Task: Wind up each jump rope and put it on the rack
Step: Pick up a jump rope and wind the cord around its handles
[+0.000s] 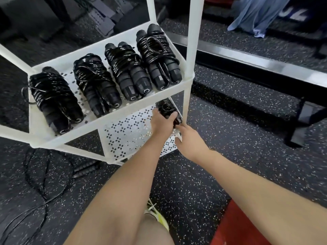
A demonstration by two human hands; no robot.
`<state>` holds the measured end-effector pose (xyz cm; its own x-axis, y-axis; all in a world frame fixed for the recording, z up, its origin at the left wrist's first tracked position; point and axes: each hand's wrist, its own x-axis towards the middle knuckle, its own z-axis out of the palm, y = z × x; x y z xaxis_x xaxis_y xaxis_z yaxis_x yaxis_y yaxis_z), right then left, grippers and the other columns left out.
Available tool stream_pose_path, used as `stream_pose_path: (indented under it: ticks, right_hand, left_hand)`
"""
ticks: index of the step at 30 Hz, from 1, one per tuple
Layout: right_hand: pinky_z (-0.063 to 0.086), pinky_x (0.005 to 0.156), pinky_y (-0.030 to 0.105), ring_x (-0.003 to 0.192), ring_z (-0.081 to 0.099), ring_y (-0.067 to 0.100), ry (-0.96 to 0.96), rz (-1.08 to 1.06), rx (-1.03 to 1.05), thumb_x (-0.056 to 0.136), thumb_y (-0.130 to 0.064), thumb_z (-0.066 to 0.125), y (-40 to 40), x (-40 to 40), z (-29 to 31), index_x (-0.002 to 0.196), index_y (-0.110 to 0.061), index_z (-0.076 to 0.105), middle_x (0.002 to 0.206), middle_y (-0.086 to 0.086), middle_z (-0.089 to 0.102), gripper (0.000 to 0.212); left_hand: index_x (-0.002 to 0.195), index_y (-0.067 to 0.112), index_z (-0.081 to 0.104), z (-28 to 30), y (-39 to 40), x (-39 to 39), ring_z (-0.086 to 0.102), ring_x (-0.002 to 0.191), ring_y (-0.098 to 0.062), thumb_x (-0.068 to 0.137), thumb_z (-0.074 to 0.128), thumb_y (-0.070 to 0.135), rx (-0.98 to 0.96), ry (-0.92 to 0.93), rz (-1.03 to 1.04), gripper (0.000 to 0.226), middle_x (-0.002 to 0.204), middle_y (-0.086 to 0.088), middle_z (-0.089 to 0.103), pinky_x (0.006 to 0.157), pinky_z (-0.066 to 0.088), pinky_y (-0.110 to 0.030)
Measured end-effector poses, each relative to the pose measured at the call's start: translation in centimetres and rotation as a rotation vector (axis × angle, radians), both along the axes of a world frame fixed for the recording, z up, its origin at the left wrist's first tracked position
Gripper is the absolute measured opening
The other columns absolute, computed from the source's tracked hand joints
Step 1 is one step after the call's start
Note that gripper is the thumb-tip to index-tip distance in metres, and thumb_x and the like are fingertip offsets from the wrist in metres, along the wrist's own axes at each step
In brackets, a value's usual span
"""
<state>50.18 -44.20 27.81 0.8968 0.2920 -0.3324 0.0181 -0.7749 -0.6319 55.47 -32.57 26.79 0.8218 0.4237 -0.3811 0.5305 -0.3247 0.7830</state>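
The wound rope (167, 108) sits on the lower shelf (131, 131) at its right end, tucked under the upper shelf (99, 119) and close beside the white post (187, 103). The left hand (161, 123) holds it from the near side: fingers curl over the top of the bundle and the thumb shows on its right flank, so the coils are clamped against the handles and, by the look of it, kept from springing loose while the bundle is set down. The right hand (190, 138) lies just below and right of those fingers, at the shelf's front edge by the bundle's near end; its fingertips are hidden, so whether they pinch the rope's end or only steady the shelf cannot be told. Above the fingers, four wound ropes (104, 78) lie side by side on the upper shelf, filling it, which is likely why this one goes a level down and starts at the right end. Well left of the hands, on the speckled floor (212, 156), an unwound rope (53, 174) lies with its handles together, so at least one rope seems still to be wound.
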Motion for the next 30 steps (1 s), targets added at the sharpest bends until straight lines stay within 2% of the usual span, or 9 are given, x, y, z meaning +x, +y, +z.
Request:
stream_pose_path:
  ticks: [5,7,10,12,14,16,19,26,30]
  right_hand:
    - [0.036,0.112,0.037,0.137,0.044,0.031,0.0,0.022,-0.015,0.098,-0.009,0.051,1.0,-1.1,1.0,0.145,-0.005,0.047,0.15,0.009,0.044,0.047]
    - [0.041,0.107,0.04,0.13,0.048,0.033,-0.017,0.04,-0.012,0.097,-0.011,0.053,1.9,-1.9,1.7,0.138,-0.006,0.052,0.142,0.011,0.049,0.041]
    - [0.047,0.091,0.038,0.113,0.057,0.035,-0.03,0.069,-0.008,0.098,-0.014,0.055,3.9,-3.4,3.4,0.125,-0.005,0.059,0.129,0.014,0.056,0.029]
    - [0.041,0.076,0.03,0.099,0.061,0.034,-0.041,0.121,-0.002,0.097,-0.012,0.054,5.5,-4.8,4.7,0.112,-0.003,0.063,0.11,0.014,0.06,0.019]
    - [0.035,0.062,0.019,0.08,0.06,0.026,-0.07,0.202,-0.036,0.096,-0.009,0.052,7.4,-6.4,6.4,0.094,-0.006,0.06,0.084,0.005,0.056,0.009]
    - [0.038,0.056,0.017,0.07,0.056,0.024,-0.091,0.316,-0.071,0.096,-0.006,0.05,9.6,-8.6,8.1,0.088,-0.005,0.06,0.074,0.004,0.057,0.013]
    - [0.042,0.069,0.03,0.077,0.058,0.028,-0.052,0.495,-0.074,0.097,-0.009,0.051,13.8,-11.9,9.9,0.085,-0.009,0.061,0.089,0.015,0.07,0.016]
    - [0.05,0.078,0.032,0.094,0.066,0.027,0.007,0.762,-0.098,0.092,-0.022,0.062,25.7,-18.7,11.3,0.1,-0.014,0.072,0.099,0.009,0.073,0.015]
    - [0.049,0.078,0.028,0.093,0.066,0.019,0.007,0.83,-0.158,0.094,-0.03,0.062,32.5,-21.6,9.8,0.111,-0.022,0.072,0.104,0.002,0.073,0.022]
  left_hand:
    - [0.141,0.014,0.046,1.7,1.0,-2.2,0.052,0.099,-0.012,0.096,0.069,0.03,0.048,0.025,-0.157,0.053,0.119,0.001,0.059,0.084,0.039,-0.024]
    - [0.142,0.014,0.048,2.4,1.8,-3.8,0.055,0.104,-0.016,0.099,0.062,0.029,0.047,0.044,-0.206,0.048,0.126,-0.002,0.059,0.085,0.038,-0.025]
    - [0.136,0.017,0.058,3.8,3.5,-6.7,0.059,0.109,-0.015,0.103,0.056,0.031,0.077,0.03,-0.19,0.036,0.131,-0.002,0.064,0.086,0.041,-0.024]
    - [0.126,0.016,0.064,4.8,5.1,-9.1,0.063,0.107,-0.017,0.105,0.053,0.03,0.112,-0.008,-0.165,0.028,0.123,-0.002,0.069,0.087,0.045,-0.025]
    - [0.117,0.014,0.068,6.0,7.2,-12.1,0.065,0.099,-0.02,0.107,0.049,0.028,0.137,-0.048,-0.159,0.026,0.114,-0.005,0.072,0.082,0.048,-0.027]
    - [0.116,0.013,0.07,7.1,9.6,-15.6,0.061,0.093,-0.017,0.108,0.046,0.024,0.147,-0.055,-0.149,0.028,0.112,-0.005,0.072,0.077,0.043,-0.025]
    - [0.119,0.016,0.07,8.3,14.1,-21.1,0.064,0.098,-0.018,0.107,0.046,0.022,0.151,-0.05,-0.066,0.028,0.115,-0.004,0.073,0.078,0.045,-0.025]
    - [0.126,0.018,0.068,9.0,26.4,-33.1,0.066,0.111,-0.022,0.103,0.055,0.025,0.216,-0.038,0.2,0.027,0.12,-0.003,0.073,0.09,0.048,-0.026]
    - [0.129,0.018,0.064,8.1,32.6,-38.3,0.063,0.094,-0.021,0.104,0.055,0.03,0.21,0.033,0.309,0.029,0.118,-0.004,0.07,0.077,0.047,-0.027]
